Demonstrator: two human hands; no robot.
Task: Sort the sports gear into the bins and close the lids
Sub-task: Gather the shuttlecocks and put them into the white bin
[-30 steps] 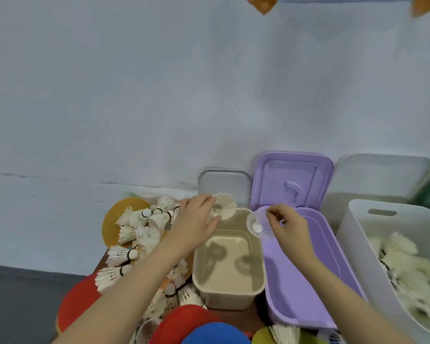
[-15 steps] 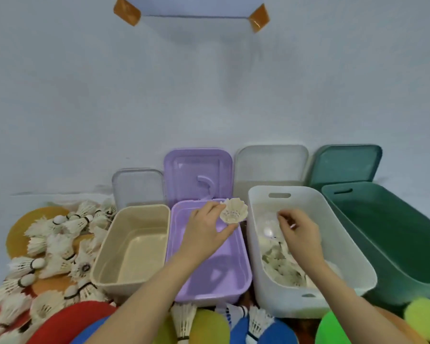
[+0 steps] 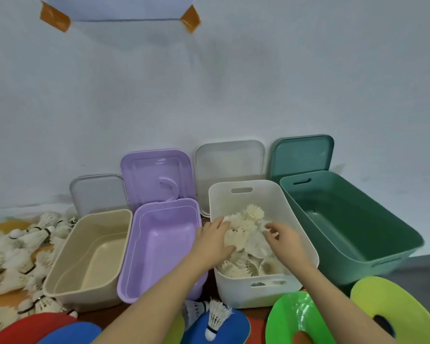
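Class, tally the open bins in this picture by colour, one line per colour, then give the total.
Beige bin: 1
Purple bin: 1
White bin: 1
Green bin: 1
Total: 4

A pale, plain wall (image 3: 233, 83) fills the far part of the scene, running down to the surface below. High on it at the far left hangs a pale blue sheet (image 3: 119, 7), fixed by an orange strip of tape (image 3: 55, 19) at its lower left corner and another orange tape strip (image 3: 190, 18) at its lower right corner.
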